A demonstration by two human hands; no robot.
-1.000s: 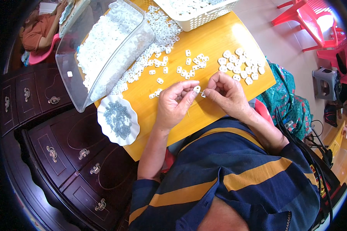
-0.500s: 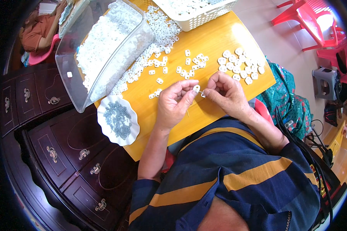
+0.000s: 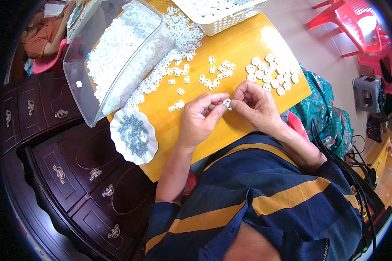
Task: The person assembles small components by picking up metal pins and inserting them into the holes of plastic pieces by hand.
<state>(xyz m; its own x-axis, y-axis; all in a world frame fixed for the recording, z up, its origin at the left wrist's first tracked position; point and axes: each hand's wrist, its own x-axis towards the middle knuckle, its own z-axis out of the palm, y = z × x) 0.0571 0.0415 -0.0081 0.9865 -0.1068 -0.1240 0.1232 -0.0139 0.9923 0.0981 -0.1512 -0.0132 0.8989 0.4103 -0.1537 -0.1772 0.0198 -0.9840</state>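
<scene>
Over the near part of the yellow table, my left hand (image 3: 200, 117) pinches a small white plastic piece (image 3: 226, 102) with a hole in it between thumb and fingers. My right hand (image 3: 259, 108) is closed too, its thumb and forefinger meeting the piece's right side; whatever tiny part they grip is mostly hidden. Beyond my hands lie several small white pieces (image 3: 211, 82) with paired holes. Rounder white pieces (image 3: 270, 71) are spread at the right. To the left, a white scalloped dish (image 3: 150, 150) holds a heap of small grey metal parts (image 3: 133, 134), seemingly screws or springs.
A large clear bin (image 3: 91, 114) full of white pieces leans on the table's left side, with loose pieces spilled beside it. A white perforated basket (image 3: 231, 24) stands at the far edge. Dark drawers (image 3: 69, 174) flank the left. Red chairs (image 3: 350, 26) and a grey stool (image 3: 366, 93) stand right.
My left hand has moved slightly right, bringing its white piece up against my right fingertips. The gap between the two hands has closed. My right hand has stayed nearly still.
</scene>
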